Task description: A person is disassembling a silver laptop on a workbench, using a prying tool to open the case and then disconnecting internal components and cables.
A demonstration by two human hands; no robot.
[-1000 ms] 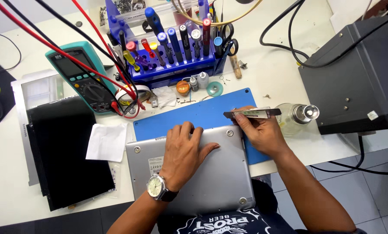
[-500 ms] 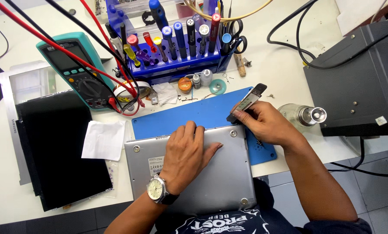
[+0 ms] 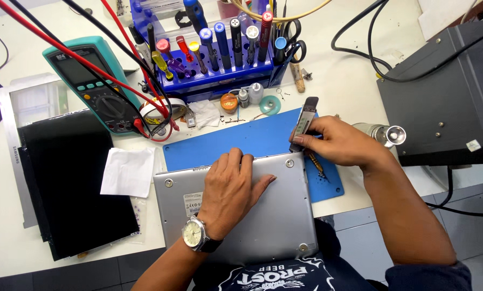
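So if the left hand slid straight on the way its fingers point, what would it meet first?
The left hand lies flat on the silver laptop, fingers pointing away from the person. Straight on, it would likely cross the laptop's far edge onto the blue mat; the small bottles stand farther along.

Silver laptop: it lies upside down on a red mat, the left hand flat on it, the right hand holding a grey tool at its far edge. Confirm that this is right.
Not quite: the head view shows the mat is blue, not red. The rest holds: the silver laptop lies upside down on it, the left hand lies flat on it, and the right hand holds a grey tool at its far edge.
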